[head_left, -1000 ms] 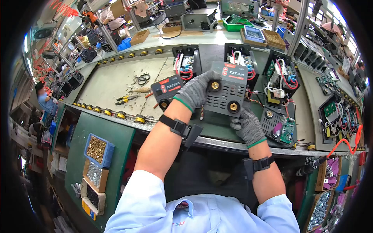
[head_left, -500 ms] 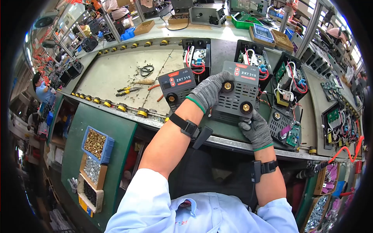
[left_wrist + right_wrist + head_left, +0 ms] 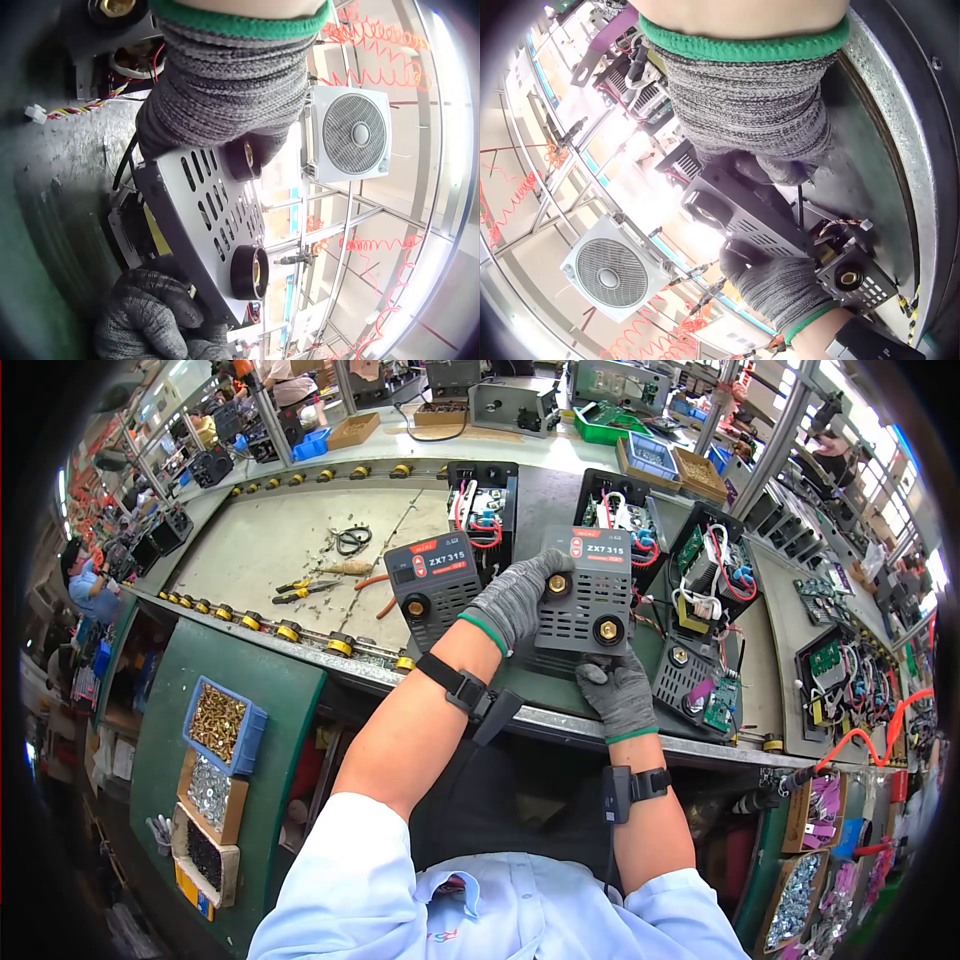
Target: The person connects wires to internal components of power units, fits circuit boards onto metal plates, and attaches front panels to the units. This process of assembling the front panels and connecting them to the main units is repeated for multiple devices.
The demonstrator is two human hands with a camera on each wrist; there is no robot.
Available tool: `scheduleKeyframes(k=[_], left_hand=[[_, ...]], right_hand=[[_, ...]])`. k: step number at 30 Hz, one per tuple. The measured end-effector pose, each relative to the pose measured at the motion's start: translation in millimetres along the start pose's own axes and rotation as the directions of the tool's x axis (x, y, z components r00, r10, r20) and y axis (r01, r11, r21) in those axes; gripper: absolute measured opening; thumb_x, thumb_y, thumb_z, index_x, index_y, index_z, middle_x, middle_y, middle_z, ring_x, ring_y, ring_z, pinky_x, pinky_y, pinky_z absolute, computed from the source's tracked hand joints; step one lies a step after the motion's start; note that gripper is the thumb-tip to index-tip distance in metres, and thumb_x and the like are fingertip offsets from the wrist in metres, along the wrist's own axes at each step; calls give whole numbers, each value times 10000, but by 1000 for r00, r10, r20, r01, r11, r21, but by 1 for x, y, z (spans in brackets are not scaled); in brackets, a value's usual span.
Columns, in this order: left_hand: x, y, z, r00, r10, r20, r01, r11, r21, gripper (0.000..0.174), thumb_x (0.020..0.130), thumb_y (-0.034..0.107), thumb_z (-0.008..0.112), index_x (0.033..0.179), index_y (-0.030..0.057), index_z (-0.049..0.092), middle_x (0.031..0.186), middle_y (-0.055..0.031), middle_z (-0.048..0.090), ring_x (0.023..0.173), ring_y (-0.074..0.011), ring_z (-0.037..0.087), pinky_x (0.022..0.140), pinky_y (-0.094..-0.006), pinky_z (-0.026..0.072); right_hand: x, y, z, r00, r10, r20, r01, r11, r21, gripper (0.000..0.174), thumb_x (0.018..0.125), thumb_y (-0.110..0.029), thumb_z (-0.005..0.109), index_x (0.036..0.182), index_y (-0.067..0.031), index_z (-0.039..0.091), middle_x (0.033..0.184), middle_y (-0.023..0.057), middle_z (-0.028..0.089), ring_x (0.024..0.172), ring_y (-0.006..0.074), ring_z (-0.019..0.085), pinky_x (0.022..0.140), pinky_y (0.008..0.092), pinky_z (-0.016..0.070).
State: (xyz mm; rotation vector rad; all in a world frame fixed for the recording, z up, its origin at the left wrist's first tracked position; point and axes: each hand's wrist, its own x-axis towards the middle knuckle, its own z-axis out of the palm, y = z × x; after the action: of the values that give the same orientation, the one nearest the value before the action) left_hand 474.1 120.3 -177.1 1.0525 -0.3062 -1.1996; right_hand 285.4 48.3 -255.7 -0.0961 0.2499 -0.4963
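Note:
A grey slotted front panel (image 3: 590, 610), marked ZX7 315, is held up over the front of the bench. My gloved left hand (image 3: 512, 600) grips its left side, with the thumb lying by the upper round brass-centred socket (image 3: 557, 584). At the lower edge my gloved right hand (image 3: 620, 698) holds the panel with curled fingers, partly behind it in the right wrist view. A second panel with the same marking (image 3: 435, 585) stands tilted just left of my left hand. Behind the held panel are open welder units (image 3: 620, 520) with red and white wires.
Pliers (image 3: 303, 592) and a black cable coil (image 3: 352, 540) lie on the bench to the left. Another panel with a green circuit board (image 3: 720, 705) sits at right. Bins of brass fittings (image 3: 218, 722) and washers (image 3: 210, 790) stand lower left. A roller-lined rail (image 3: 288, 632) edges the bench.
My right hand has shifted left along the panel's lower edge. My left hand keeps its grip on the left side. The whole head view swung a little and back.

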Motion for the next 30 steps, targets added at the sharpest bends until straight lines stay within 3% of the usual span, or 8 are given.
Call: scheduleKeyframes(k=[3, 7, 11, 13, 17, 24, 28, 30], left_hand=[[1, -3, 3, 1000, -21, -9, 20, 999, -49, 418, 872, 296, 724, 1176, 22, 636, 1057, -141, 702, 928, -292, 704, 863, -522, 603], [10, -6, -4, 1000, -10, 11, 11, 998, -61, 418, 853, 278, 744, 1167, 24, 636, 1053, -143, 704, 931, -300, 708, 865, -520, 605], [12, -5, -2, 999, -38, 15, 39, 989, -142, 414, 837, 243, 759, 1164, 23, 633, 1059, -149, 708, 931, -305, 714, 875, -519, 607], [15, -7, -1, 999, -42, 22, 44, 987, -152, 404, 838, 230, 755, 1159, 20, 629, 1060, -153, 708, 933, -308, 715, 888, -526, 604], [6, -5, 2, 999, -27, 32, 31, 987, -156, 402, 835, 230, 756, 1151, 19, 625, 1049, -154, 702, 937, -318, 712, 887, -550, 602], [7, -12, 4, 997, -6, 71, 19, 981, -194, 404, 831, 243, 763, 1139, 18, 630, 1049, -157, 698, 953, -327, 706, 875, -578, 599], [10, -14, 3, 997, -3, 76, 18, 981, -191, 406, 830, 234, 762, 1154, 26, 634, 1071, -159, 702, 952, -316, 708, 885, -560, 599], [9, -14, 3, 999, -1, 50, 11, 981, -193, 406, 830, 237, 766, 1153, 28, 635, 1060, -155, 703, 949, -305, 710, 900, -529, 601]], right_hand=[[-1, 2, 6, 999, 31, 11, -31, 999, 18, 126, 947, -159, 670, 1032, -84, 615, 782, 10, 581, 632, 121, 494, 467, 271, 361], [-11, 9, 27, 983, -64, -174, 63, 998, -16, 131, 977, -217, 633, 1004, -91, 609, 733, 1, 543, 591, 123, 477, 441, 270, 348], [3, 5, 8, 995, -35, -93, 36, 999, 9, 143, 979, -230, 635, 1006, -91, 615, 714, -3, 530, 586, 118, 474, 434, 255, 356], [10, 11, 1, 994, 10, 107, -19, 996, 84, 155, 971, -231, 649, 1031, -89, 627, 716, -1, 537, 588, 109, 472, 431, 245, 365], [14, 13, -1, 968, 50, 245, -83, 988, 129, 176, 985, -274, 628, 1010, -100, 622, 725, -14, 543, 588, 91, 463, 434, 246, 365], [13, -8, 8, 971, 162, 176, -140, 982, -128, 331, 980, -453, 568, 1048, -133, 620, 782, 5, 570, 529, 110, 441, 405, 254, 326], [10, -13, 12, 984, 118, 136, -101, 987, -122, 303, 962, -413, 593, 1049, -125, 633, 758, 3, 588, 493, 96, 424, 388, 239, 332], [14, -17, 7, 959, 205, 195, -187, 976, -108, 327, 945, -451, 626, 1050, -141, 620, 789, 6, 566, 554, 125, 452, 426, 269, 343]])
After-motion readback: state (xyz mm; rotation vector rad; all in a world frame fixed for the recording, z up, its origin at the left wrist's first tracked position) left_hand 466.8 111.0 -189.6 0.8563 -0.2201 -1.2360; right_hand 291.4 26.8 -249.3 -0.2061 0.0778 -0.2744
